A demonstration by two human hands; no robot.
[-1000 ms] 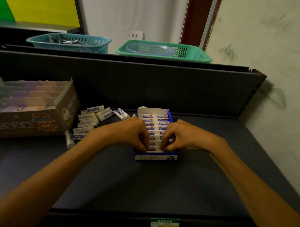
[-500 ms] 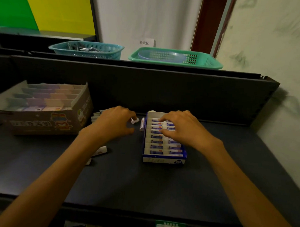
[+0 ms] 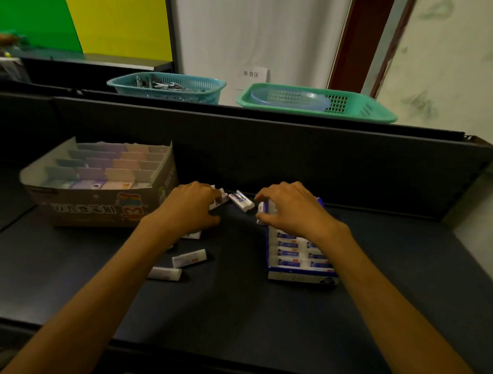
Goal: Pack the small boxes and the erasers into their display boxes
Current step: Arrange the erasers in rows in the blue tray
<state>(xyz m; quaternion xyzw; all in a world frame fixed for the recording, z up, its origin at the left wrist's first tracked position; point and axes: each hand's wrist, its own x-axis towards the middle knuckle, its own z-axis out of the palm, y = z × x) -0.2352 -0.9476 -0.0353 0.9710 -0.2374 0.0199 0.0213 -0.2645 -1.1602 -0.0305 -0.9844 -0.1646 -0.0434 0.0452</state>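
A blue and white display box holds two rows of erasers on the dark shelf. My right hand covers its far end, fingers curled on a white eraser at the box's far left corner. My left hand lies over the loose erasers left of the box, its fingertips on one eraser. Another loose eraser lies between my hands. Two more erasers lie nearer me beside my left forearm.
A cardboard display box with rows of pastel small boxes stands at the left. The shelf's dark back wall rises behind. Above it sit a teal basket and a green basket.
Both hands left the near end of the eraser box. The left went over to the loose erasers, the right to the box's far end. The view has moved closer.
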